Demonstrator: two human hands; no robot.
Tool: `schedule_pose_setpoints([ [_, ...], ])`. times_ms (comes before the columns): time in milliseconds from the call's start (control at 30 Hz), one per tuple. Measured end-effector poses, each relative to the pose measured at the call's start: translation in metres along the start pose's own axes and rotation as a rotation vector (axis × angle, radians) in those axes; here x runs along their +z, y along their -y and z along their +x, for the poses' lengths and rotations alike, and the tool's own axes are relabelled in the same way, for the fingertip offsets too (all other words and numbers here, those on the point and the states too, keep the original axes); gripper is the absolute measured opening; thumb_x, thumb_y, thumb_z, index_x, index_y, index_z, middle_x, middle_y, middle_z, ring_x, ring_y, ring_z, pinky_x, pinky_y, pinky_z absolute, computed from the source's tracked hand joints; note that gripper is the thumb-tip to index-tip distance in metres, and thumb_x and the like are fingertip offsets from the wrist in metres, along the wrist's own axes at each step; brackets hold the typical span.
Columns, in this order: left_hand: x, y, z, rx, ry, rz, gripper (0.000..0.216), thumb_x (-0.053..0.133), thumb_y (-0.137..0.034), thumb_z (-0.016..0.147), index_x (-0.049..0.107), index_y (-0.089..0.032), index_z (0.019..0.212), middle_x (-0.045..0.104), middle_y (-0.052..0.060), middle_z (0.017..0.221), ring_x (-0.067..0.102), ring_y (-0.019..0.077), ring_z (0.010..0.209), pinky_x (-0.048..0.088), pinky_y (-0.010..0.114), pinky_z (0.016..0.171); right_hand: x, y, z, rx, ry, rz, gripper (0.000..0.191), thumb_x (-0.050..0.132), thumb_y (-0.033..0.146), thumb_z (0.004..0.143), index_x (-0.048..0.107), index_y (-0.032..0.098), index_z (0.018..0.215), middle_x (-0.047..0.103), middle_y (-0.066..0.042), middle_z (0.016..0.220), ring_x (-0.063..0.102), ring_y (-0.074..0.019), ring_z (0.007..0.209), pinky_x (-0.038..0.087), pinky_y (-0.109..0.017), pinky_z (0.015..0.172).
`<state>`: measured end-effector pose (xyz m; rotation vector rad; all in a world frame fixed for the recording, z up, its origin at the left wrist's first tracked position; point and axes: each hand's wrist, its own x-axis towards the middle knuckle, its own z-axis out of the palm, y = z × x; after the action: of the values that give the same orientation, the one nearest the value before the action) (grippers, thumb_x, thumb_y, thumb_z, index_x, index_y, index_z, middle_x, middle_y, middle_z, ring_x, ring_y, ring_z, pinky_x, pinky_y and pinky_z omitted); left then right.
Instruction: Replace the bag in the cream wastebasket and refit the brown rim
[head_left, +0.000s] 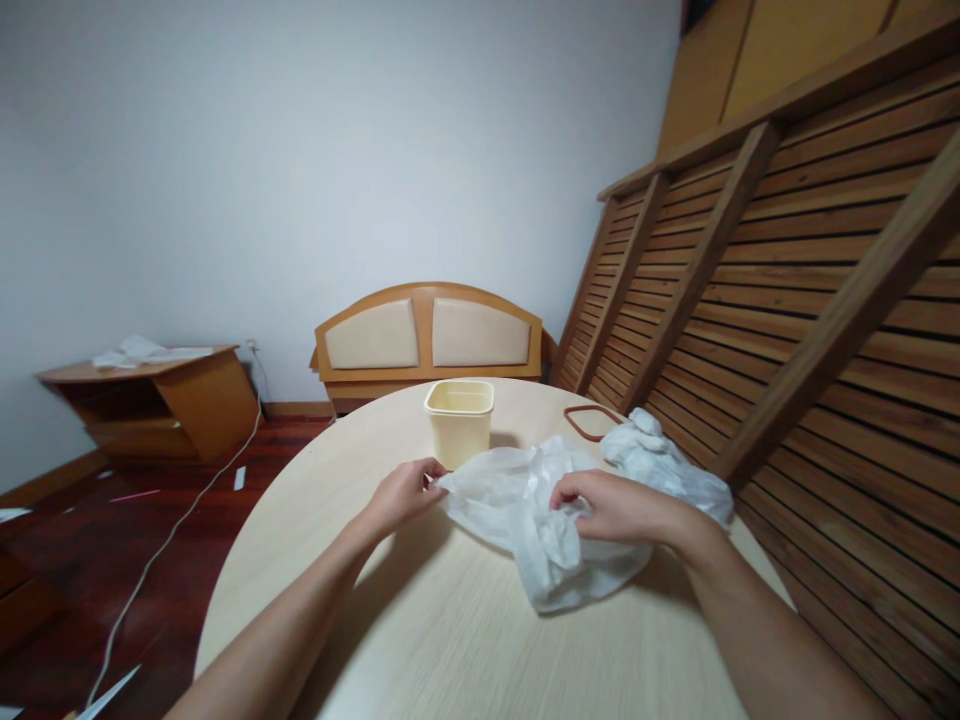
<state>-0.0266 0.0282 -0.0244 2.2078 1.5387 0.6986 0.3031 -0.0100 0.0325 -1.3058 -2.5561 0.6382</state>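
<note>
On the table: crumpled bag between your hands; tub just beyond your left fingertips; ring and white bundle off right.
Left hand: your thumb and fingers pinched together on the bag's left end.
Right hand: your fingers curled over its folds; whether clamped, cannot tell.
Bag step: apparently spreading it; the next move likely calls for a steady left pinch while your right fingers ease folds apart.
Labels: no brand or writing legible.
</note>
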Motion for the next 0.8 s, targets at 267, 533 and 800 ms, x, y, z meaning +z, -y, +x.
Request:
schedule_pose_setpoints([
  [267, 0.003, -0.020, -0.007, 0.137, 0.009, 0.014, 0.039, 0.065, -0.025, 0.084, 0.066, -0.025, 0.122, 0.071, 0.009, 0.120, 0.066, 0.0274, 0.111, 0.051, 0.040, 0.096, -0.012, 0.006, 0.020, -0.070, -0.099, 0.009, 0.062, 0.071, 0.047, 0.078, 0.062, 0.024, 0.134, 0.062, -0.009, 0.138, 0.054, -0.0323, 0.129, 0.038, -0.040, 0.113],
  [533, 0.012, -0.077, -0.032, 0.364, -0.214, 0.032, 0.031, 0.051, -0.025, 0.094, 0.064, -0.025, 0.122, 0.064, 0.010, 0.121, 0.064, 0.0222, 0.108, 0.053, 0.035, 0.095, -0.020, -0.058, 0.045, 0.004, -0.038, 0.006, 0.056, 0.062, 0.028, 0.082, 0.061, 0.015, 0.137, 0.057, -0.014, 0.144, 0.050, -0.0308, 0.136, 0.033, -0.041, 0.116],
  [800, 0.058, -0.131, -0.035, 0.399, 0.241, 0.292, 0.047, 0.038, -0.049, 0.101, 0.076, -0.022, 0.104, 0.052, 0.014, 0.147, 0.058, 0.0377, 0.123, 0.054, 0.053, 0.095, -0.018, -0.090, 0.049, 0.078, -0.021, -0.085, 0.080, 0.070, 0.020, 0.067, 0.051, 0.010, 0.144, 0.055, -0.019, 0.144, 0.052, -0.0304, 0.133, 0.036, -0.040, 0.113],
])
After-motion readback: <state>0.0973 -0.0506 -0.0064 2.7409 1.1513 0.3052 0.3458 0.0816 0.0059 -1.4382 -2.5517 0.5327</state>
